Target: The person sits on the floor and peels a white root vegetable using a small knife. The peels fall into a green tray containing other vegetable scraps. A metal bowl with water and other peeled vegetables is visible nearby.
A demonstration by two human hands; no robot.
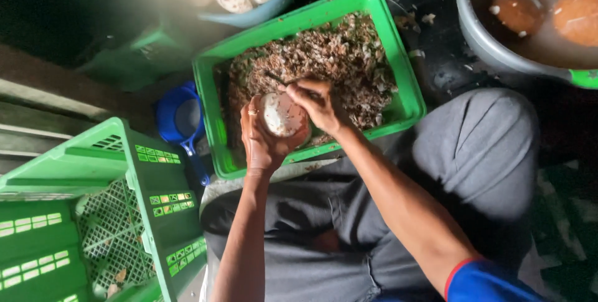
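From the head camera we judge we are mid-peel: our left hand (pixel 261 143) is cupped closed around a mostly white, partly skinned coconut (pixel 282 115) held over the near edge of the green tray (pixel 408 99) of brown shavings. Our right hand (pixel 317 104) is curled tight on a dark-handled blade (pixel 278 80) touching the coconut's top. The next stroke, we think, calls for turning the coconut to its remaining brown patches.

Pale, part-peeled coconut (pixel 282 115) over tray
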